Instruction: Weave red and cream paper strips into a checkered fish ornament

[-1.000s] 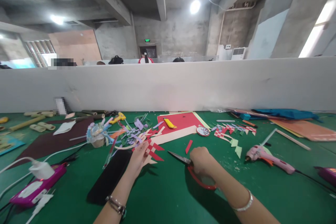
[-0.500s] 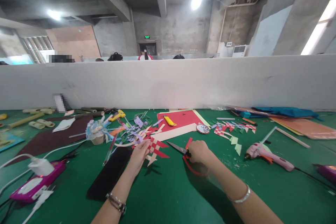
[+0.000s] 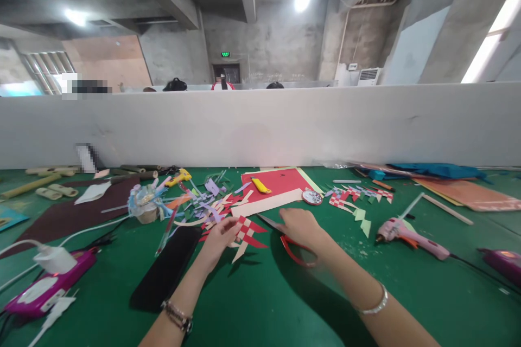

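My left hand (image 3: 223, 236) pinches a small woven paper piece (image 3: 246, 229) in a red and cream check, with loose strips sticking out to the right and one cream strip pointing down. My right hand (image 3: 300, 226) is closed on a pair of scissors (image 3: 296, 257) with red-orange handles. Its fingers cover the upper handle and pivot, while the lower loop shows beneath the hand. The blades point left toward the woven piece and stay apart from it. Behind both hands lie a red sheet (image 3: 277, 178), a cream paper strip (image 3: 266, 204) and a yellow cutter knife (image 3: 260, 186).
A pink glue gun (image 3: 411, 236) lies at right, near a woven paper chain (image 3: 345, 203). Paper strips (image 3: 209, 203) are heaped left of centre. A black pouch (image 3: 166, 268) lies beside my left forearm; a purple power strip (image 3: 46, 287) is farther left. A white partition (image 3: 260, 127) closes the back.
My left hand has brought the woven piece slightly right, nearer the scissors. My right hand lies flatter over the scissors and hides the upper handle. The whole view has shifted a little.
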### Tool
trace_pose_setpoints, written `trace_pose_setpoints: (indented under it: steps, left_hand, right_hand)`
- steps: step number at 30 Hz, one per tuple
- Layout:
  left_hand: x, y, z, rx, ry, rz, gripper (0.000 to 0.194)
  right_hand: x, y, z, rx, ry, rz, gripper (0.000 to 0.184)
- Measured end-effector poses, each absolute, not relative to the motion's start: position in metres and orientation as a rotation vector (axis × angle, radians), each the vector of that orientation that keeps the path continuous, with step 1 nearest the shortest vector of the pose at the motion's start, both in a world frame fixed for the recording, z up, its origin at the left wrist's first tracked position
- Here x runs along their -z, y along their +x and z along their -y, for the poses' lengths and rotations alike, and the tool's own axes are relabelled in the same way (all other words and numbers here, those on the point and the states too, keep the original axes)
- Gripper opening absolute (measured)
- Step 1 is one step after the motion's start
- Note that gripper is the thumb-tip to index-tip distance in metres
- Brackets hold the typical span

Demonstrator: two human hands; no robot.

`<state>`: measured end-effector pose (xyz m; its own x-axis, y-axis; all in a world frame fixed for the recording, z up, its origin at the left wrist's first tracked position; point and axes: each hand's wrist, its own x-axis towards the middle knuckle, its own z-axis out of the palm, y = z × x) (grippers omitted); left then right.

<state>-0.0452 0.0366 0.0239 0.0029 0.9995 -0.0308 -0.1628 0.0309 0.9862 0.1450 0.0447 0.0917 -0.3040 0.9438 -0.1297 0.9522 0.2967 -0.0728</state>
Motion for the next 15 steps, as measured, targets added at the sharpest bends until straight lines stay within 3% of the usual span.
trace_pose_setpoints:
  steps: [3, 9, 15]
  left_hand:
    - [-0.025, -0.043, -0.035, -1.230, 1.144, -1.072, 0.036]
    - [-0.029, -0.038, -0.031, -1.190, 1.289, -1.075, 0.030]
    - [-0.030, -0.035, -0.031, -1.236, 1.381, -1.138, 0.026]
  right_hand:
    - [-0.089, 0.139, -0.043, 0.375, 1.723, -2.745, 0.029]
    - [-0.069, 0.129, -0.049, 0.783, 1.499, -2.968, 0.014]
    - [-0.072, 0.129, -0.048, 0.936, 1.512, -3.031, 0.026]
